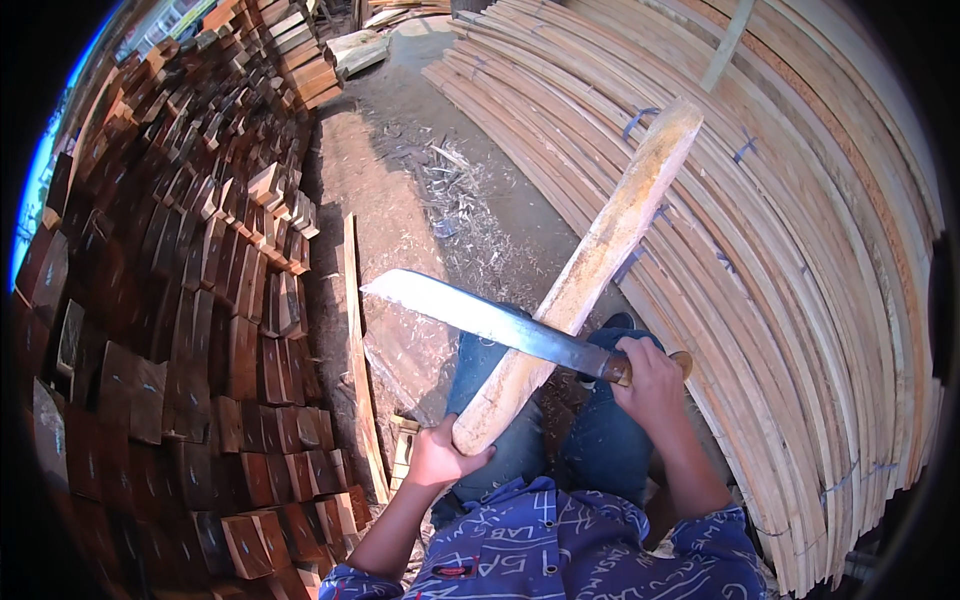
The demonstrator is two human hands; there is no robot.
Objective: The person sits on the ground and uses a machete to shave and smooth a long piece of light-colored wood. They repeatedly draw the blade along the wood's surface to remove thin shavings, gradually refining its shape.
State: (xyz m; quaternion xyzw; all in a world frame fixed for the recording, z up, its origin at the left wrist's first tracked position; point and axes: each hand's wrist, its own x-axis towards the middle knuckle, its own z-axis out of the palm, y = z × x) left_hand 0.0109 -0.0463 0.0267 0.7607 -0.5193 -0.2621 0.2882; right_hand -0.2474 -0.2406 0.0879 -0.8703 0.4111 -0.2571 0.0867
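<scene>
A long, pale, rough-hewn wooden billet (610,235) slants from near my lap up to the far right. My left hand (445,455) is closed round its near end, thumb at the side. In my right hand (650,380) is a machete (480,318), gripped by its brown wooden handle. The broad blade points left and crosses above the lower half of the billet. Whether its edge touches the wood I cannot tell. Both knees, in blue jeans (605,440), lie beneath the billet.
Stacked dark cut timber (190,330) rises along the left. Bundled long pale strips (800,260), tied with blue bands, fill the right. Wood shavings (480,215) litter the ground ahead. A narrow plank (357,350) lies beside the left stack.
</scene>
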